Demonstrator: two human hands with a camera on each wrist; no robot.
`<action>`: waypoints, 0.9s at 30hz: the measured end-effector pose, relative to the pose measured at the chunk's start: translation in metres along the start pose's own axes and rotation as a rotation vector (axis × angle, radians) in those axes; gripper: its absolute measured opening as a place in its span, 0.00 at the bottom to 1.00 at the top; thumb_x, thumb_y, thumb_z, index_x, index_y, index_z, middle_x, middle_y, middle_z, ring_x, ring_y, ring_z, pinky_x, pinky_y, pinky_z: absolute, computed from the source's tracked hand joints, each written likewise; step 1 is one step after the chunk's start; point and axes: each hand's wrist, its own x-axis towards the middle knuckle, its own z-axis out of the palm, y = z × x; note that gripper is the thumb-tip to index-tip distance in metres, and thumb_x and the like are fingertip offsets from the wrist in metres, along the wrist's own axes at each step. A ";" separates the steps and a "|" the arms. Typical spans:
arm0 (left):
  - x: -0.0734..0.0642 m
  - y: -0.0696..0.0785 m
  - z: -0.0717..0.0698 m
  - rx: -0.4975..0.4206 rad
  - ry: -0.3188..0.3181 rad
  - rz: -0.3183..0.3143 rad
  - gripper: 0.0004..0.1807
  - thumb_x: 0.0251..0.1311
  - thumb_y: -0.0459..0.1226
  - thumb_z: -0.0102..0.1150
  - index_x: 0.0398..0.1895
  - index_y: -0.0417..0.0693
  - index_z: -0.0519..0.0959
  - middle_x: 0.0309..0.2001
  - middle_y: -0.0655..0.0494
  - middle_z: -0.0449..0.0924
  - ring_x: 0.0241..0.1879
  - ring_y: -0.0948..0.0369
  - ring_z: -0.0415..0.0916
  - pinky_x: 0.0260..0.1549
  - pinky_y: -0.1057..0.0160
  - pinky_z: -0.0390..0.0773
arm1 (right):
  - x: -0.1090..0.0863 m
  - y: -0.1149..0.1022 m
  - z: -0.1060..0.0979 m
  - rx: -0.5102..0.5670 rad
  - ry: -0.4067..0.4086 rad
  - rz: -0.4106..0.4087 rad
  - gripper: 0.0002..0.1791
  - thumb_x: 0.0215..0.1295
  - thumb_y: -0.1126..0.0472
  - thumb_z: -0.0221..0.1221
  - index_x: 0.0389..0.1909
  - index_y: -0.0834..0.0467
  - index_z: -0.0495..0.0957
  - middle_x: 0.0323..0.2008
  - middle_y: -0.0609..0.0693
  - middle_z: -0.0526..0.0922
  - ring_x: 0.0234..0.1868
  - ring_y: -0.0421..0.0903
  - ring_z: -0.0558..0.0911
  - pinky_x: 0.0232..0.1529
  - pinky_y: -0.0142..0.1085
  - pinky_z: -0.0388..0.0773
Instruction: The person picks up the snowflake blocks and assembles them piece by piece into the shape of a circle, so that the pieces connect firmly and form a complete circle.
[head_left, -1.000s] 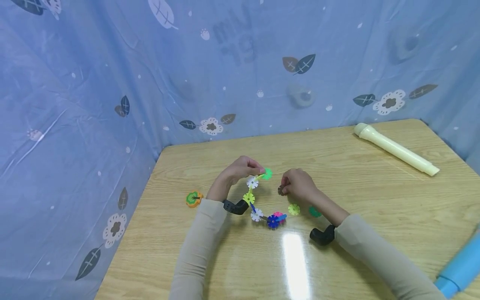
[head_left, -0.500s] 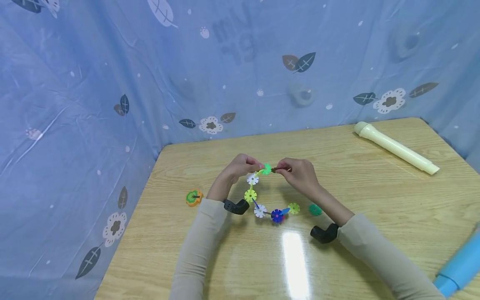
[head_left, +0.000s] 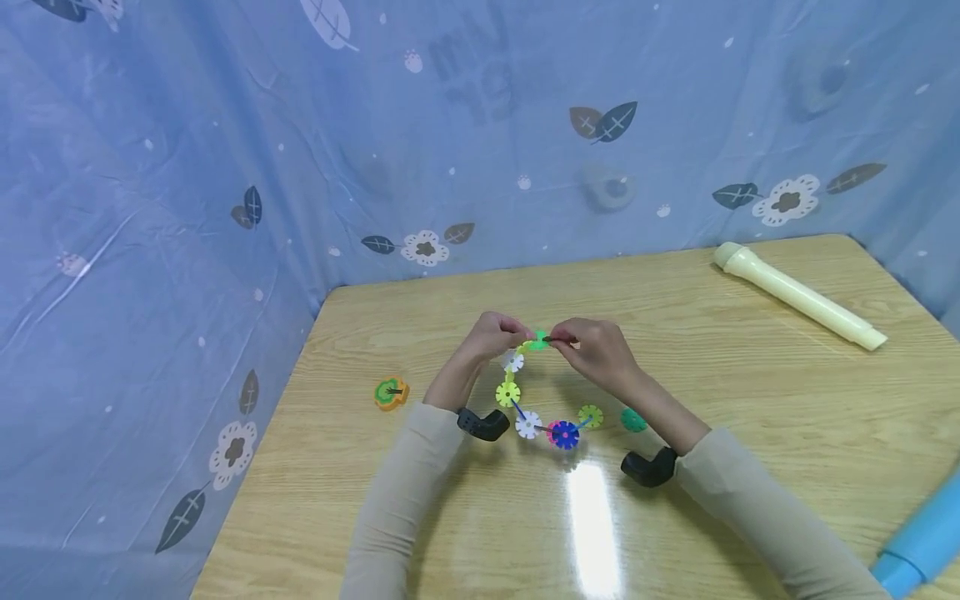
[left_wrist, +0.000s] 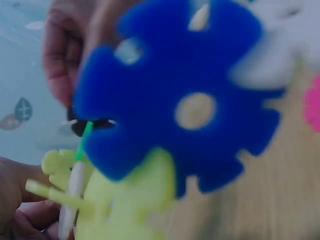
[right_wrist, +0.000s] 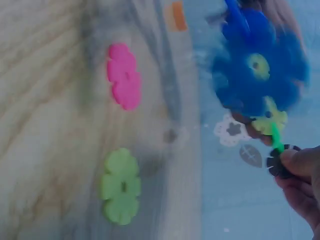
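A chain of slotted plastic snowflake discs hangs in a curve from my left hand (head_left: 495, 336), which pinches its upper end by the bright green disc (head_left: 539, 341). White, yellow and blue discs follow down the chain, with a dark blue disc (head_left: 565, 435) near the lower end; it looms large in the left wrist view. My right hand (head_left: 600, 354) pinches a dark brown disc (right_wrist: 280, 162) between thumb and fingers. The brown disc's edge meets the bright green disc, seen edge-on in the right wrist view.
On the wooden table lie a pink disc (right_wrist: 124, 76), a yellow-green disc (right_wrist: 121, 186) and a dark green disc (head_left: 633, 419). An orange tree-shaped piece (head_left: 391, 392) is at left. A cream tube (head_left: 798, 296) lies back right, a blue tube (head_left: 922, 533) front right.
My right hand has moved up and left with the brown disc, bringing it to the bright green disc. The chain's lower end has swung slightly to the right.
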 end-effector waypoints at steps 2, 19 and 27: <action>-0.001 -0.002 0.001 -0.001 -0.002 0.006 0.09 0.59 0.34 0.57 0.34 0.36 0.83 0.40 0.47 0.82 0.40 0.61 0.75 0.40 0.66 0.73 | 0.000 0.001 -0.001 0.001 -0.009 -0.028 0.05 0.45 0.72 0.68 0.24 0.63 0.82 0.23 0.52 0.84 0.23 0.43 0.82 0.24 0.32 0.77; -0.021 0.015 0.009 0.691 0.213 0.793 0.05 0.48 0.38 0.66 0.29 0.49 0.86 0.29 0.57 0.84 0.29 0.61 0.76 0.37 0.61 0.71 | 0.005 0.004 -0.005 0.164 -0.041 0.034 0.04 0.48 0.72 0.65 0.28 0.63 0.84 0.25 0.52 0.86 0.25 0.43 0.84 0.27 0.28 0.78; -0.024 0.010 -0.006 0.487 0.064 0.684 0.04 0.53 0.36 0.63 0.29 0.46 0.84 0.29 0.56 0.83 0.28 0.67 0.76 0.29 0.72 0.73 | -0.006 0.011 -0.015 0.275 -0.193 0.292 0.13 0.53 0.69 0.63 0.42 0.65 0.81 0.40 0.58 0.84 0.38 0.51 0.84 0.35 0.34 0.80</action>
